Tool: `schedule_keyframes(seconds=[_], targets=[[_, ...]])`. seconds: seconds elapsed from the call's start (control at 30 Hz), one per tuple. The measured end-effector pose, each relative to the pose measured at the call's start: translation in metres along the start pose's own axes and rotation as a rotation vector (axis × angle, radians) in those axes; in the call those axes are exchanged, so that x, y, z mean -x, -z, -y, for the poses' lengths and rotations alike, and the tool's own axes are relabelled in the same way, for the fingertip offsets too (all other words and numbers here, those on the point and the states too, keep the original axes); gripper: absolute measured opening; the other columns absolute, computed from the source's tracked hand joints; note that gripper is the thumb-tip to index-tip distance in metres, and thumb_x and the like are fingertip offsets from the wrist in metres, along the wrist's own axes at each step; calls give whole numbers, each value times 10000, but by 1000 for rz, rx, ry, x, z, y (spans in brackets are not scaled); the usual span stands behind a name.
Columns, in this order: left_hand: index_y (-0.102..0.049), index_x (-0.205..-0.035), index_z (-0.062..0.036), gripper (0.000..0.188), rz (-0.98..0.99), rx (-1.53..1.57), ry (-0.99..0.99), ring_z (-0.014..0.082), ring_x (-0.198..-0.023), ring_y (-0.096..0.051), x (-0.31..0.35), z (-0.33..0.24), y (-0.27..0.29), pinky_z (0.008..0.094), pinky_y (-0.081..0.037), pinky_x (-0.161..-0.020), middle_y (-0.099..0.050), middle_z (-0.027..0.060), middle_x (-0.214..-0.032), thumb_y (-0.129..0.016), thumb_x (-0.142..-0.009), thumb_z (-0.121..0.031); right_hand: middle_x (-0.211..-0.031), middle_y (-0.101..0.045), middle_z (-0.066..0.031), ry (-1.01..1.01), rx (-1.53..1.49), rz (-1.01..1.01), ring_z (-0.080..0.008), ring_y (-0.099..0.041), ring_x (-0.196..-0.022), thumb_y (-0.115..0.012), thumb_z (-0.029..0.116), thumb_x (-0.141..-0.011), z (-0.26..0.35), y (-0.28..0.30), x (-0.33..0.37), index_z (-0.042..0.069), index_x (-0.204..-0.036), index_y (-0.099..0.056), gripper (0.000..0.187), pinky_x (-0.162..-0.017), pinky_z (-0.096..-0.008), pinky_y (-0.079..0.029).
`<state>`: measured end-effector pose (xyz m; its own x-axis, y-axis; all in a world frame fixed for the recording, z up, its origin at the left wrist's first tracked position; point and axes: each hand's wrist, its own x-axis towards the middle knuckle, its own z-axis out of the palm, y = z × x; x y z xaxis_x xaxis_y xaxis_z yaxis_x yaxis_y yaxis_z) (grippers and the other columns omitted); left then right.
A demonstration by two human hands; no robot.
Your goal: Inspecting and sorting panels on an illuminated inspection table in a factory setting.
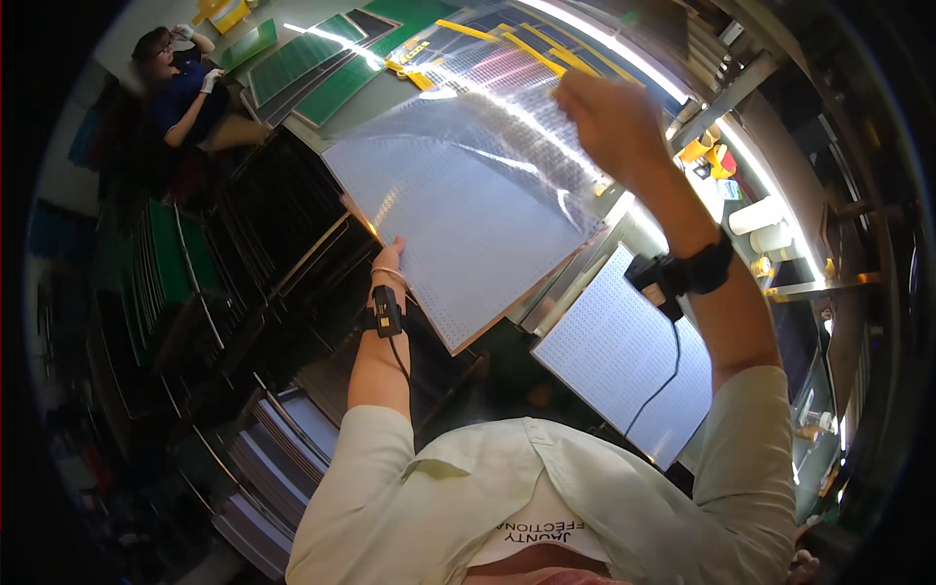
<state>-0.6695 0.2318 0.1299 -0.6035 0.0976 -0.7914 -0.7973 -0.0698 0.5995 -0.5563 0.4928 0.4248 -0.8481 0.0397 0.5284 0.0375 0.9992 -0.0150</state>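
Note:
A large pale panel (468, 234) with rows of small dots slants in front of me, one corner toward my body. My left hand (388, 261) grips its left edge, thumb lying on the face and the other fingers hidden beneath. Over the panel's far part, a clear plastic film (522, 132) is lifted and bowed, catching bright reflections. My right hand (609, 122) is raised at the film's far right side, its fingers closed on the film's edge. Both wrists wear black straps carrying small devices.
A similar dotted panel (624, 351) lies to my right. Green boards (312, 68) and yellow-edged sheets (507, 49) cover the far bench. Racks of green boards (171, 273) and stacked panels (273, 458) stand at left. Another person (180, 93) works far left. White rolls (760, 219) sit at right.

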Motion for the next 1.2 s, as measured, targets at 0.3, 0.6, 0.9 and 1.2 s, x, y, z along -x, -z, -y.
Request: schedule_keyframes(seconds=[0.3, 0.6, 0.9, 1.2], targets=[[-487, -1143, 96, 492, -71, -108, -87, 268, -895, -600, -81, 38, 58, 354, -479, -811, -558, 193, -1106, -576, -860, -297, -740, -599, -124, 236, -16, -454, -303, -586, -679, -513, 51, -730, 6, 73, -51, 49, -782, -607, 108, -588, -362, -454], [-473, -1138, 87, 493, -271, -35, -275, 304, -943, -584, -42, 34, 9, 374, -470, -811, -559, 190, -1102, -590, -845, -291, -734, -616, -70, 9, -187, 31, -278, -596, -666, -522, 128, -808, 34, -11, -3, 139, -812, -611, 90, -586, -332, -451], [-439, -1180, -42, 620, -658, -1258, -1151, 364, -1124, -407, -37, -9, 1, 528, -306, -950, -438, 196, -1234, -617, -747, -449, -607, -568, -46, 25, -350, 131, -202, -549, -501, -557, 137, -814, 65, -59, 28, 80, -740, -575, 95, -463, -340, -401], [-122, -1420, -307, 964, -429, -1615, -588, 443, -1327, 36, -42, -68, -43, 546, -21, -1061, 7, 162, -1475, -480, -647, -760, -716, -607, -62, 163, -322, -218, -241, -545, -545, -561, -8, -692, 40, 25, 21, 73, -755, -593, 107, -530, -314, -407]])
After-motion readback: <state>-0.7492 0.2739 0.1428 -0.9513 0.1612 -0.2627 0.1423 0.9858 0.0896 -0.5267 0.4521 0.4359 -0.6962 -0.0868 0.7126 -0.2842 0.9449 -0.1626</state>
